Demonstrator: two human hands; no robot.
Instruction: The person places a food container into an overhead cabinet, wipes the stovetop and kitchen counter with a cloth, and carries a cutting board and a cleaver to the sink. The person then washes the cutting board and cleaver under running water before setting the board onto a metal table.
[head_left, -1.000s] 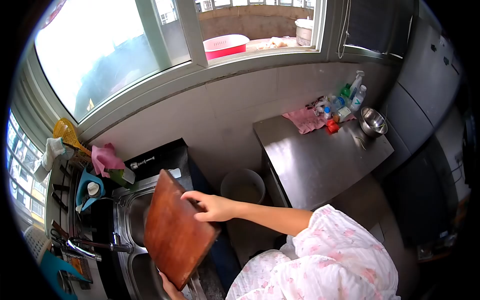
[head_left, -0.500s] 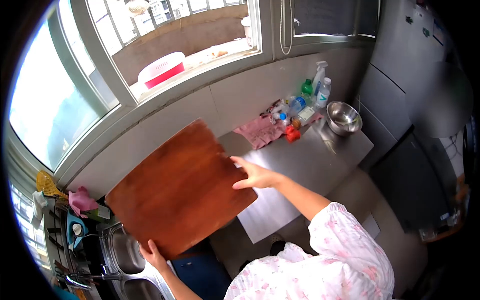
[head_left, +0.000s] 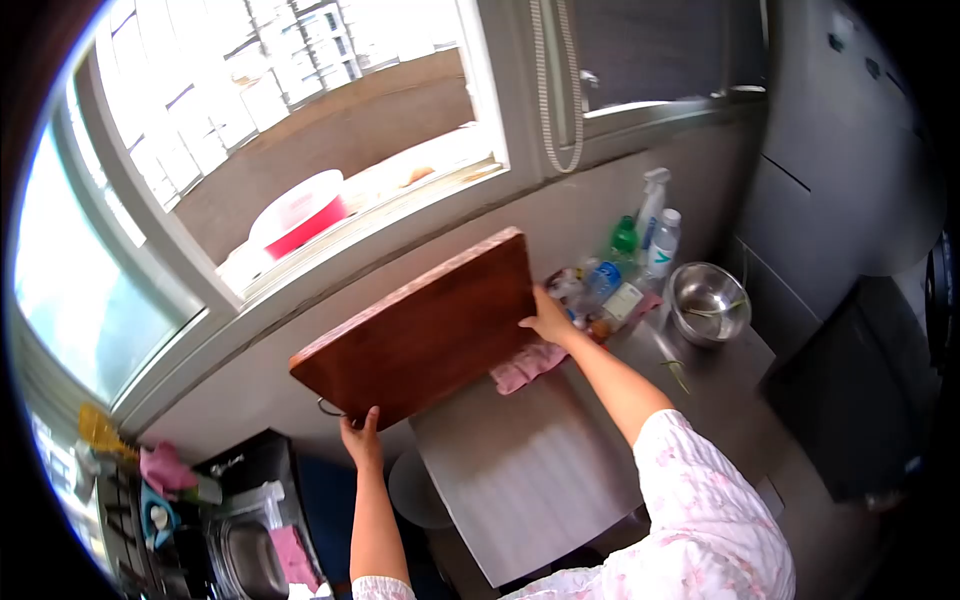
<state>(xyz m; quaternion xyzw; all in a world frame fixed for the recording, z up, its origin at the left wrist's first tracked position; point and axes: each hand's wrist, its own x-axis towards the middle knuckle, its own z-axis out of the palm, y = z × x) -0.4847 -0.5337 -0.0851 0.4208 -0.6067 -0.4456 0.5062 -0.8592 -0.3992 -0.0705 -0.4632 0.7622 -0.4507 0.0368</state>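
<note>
A thick reddish-brown wooden cutting board (head_left: 430, 335) is held up on edge between both hands, tilted, near the wall under the window. My left hand (head_left: 362, 440) grips its lower left corner, thumb on the near face. At the right edge, my right hand (head_left: 550, 318) is closed on the board, its fingertips partly hidden behind it. A small metal ring handle (head_left: 328, 407) sticks out at the board's left end. Below and in front lies the stainless steel table (head_left: 530, 470), with a pink cloth (head_left: 528, 368) just under the board's right side.
Plastic bottles (head_left: 660, 245), a spray bottle (head_left: 650, 205) and small packets crowd the table's back. A steel bowl (head_left: 708, 305) stands at its right end, with a green scrap (head_left: 676, 375) nearby. The sink (head_left: 245, 560) is at lower left. A pink-and-white basket (head_left: 300, 215) sits outside the window.
The board has moved right and toward the wall, over the back of the table. It has tipped from a broad slanted face to standing on edge. Both hands have kept hold.
</note>
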